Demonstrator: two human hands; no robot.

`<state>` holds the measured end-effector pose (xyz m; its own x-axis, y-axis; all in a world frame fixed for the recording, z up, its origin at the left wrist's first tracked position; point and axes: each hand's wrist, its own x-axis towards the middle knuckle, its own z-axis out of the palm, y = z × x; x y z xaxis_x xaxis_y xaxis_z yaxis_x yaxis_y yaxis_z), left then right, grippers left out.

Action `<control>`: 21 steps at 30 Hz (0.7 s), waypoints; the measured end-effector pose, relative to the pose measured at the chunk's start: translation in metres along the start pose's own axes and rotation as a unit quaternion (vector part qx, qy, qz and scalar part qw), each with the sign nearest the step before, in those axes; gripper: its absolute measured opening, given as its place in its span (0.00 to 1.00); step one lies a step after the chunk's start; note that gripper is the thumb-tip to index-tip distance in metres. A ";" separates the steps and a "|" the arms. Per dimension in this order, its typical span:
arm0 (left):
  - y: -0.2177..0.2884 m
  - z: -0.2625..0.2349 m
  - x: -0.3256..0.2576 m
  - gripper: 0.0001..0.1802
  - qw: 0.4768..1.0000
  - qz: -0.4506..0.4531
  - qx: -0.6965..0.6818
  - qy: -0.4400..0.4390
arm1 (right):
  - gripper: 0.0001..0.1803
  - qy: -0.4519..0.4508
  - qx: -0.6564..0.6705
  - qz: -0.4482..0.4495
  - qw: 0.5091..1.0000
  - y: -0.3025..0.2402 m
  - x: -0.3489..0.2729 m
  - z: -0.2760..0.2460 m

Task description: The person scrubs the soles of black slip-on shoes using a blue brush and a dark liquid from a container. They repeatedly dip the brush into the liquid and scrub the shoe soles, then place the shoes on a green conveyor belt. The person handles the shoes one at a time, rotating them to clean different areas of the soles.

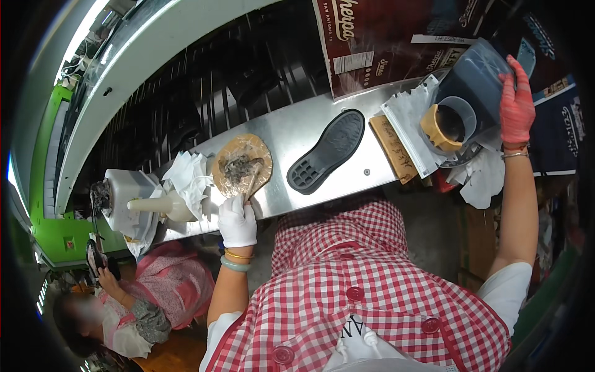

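My left hand (237, 222), in a white glove, is closed around the lower end of a thin light-coloured stick (252, 181). The stick's far end rests on a round tan pad (226, 183) smeared with dark residue. At the far right my right hand (517, 111), in a red glove, grips the edge of a tilted translucent plastic container (480, 77); part of its grip is hidden. Between my hands a black shoe sole (326, 150) lies on the metal ledge (347, 175), its grid-patterned heel toward me.
Left of the pad are crumpled white paper (187, 177), a cream bottle (164, 206) and a white container (127, 201). A clear cup (462, 118), white packets (414, 127) and cardboard (393, 149) stand right. Behind runs a dark roller conveyor (217, 80). Another person (145, 297) sits at lower left, holding a shoe.
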<state>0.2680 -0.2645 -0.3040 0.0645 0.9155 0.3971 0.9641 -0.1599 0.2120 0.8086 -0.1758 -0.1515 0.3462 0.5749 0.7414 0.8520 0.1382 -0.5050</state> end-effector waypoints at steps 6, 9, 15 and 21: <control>-0.012 0.015 -0.004 0.09 0.977 -0.078 -0.198 0.016 | 0.15 -0.004 -0.051 0.000 0.999 0.002 0.006 -0.001; -0.005 0.014 -0.002 0.08 0.928 -0.148 -0.342 -0.003 | 0.15 0.007 -0.064 -0.021 0.998 0.003 0.003 -0.001; 0.079 -0.040 0.051 0.09 0.824 -0.154 -0.528 -0.140 | 0.15 -0.035 -0.076 0.023 0.996 -0.009 0.015 -0.005; 0.187 -0.043 0.140 0.13 0.892 0.298 -0.328 -0.089 | 0.12 -0.013 -0.130 0.003 0.991 0.001 0.022 0.000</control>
<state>0.4457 -0.1818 -0.1699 0.6111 0.6307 0.4784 0.3907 -0.7659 0.5106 0.8173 -0.1633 -0.1356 0.3445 0.5960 0.7253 0.9236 -0.0768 -0.3755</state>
